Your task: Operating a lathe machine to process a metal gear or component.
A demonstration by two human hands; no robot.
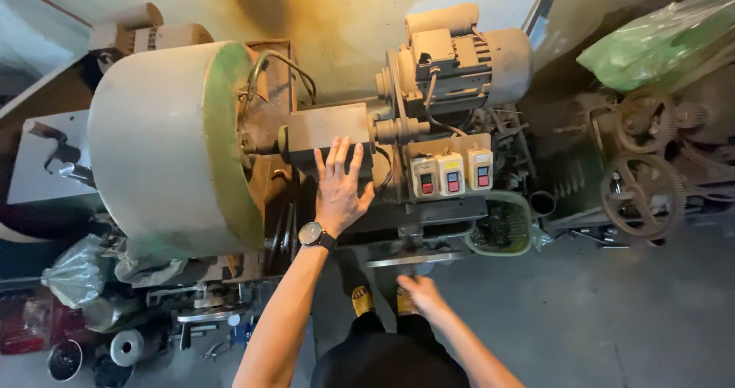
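Nearest the camera, the right hand hangs low just beneath a flat metal plate, fingers curled loosely; whether they touch its edge cannot be told from this angle. Beside that hand, lower down, a yellow shoe shows on the grey floor. Up and left of the right hand, the left hand, a watch on its wrist, lies flat with fingers spread on the dark top of the machine, gripping nothing. Just beyond its fingertips sits a tan block. To the left of it rises a big pale drum with a green rim. Right of the left hand, three switch boxes stand in a row, with a green basket below them. Farther off, behind the switches, is a motor, and well to the right a spoked wheel.
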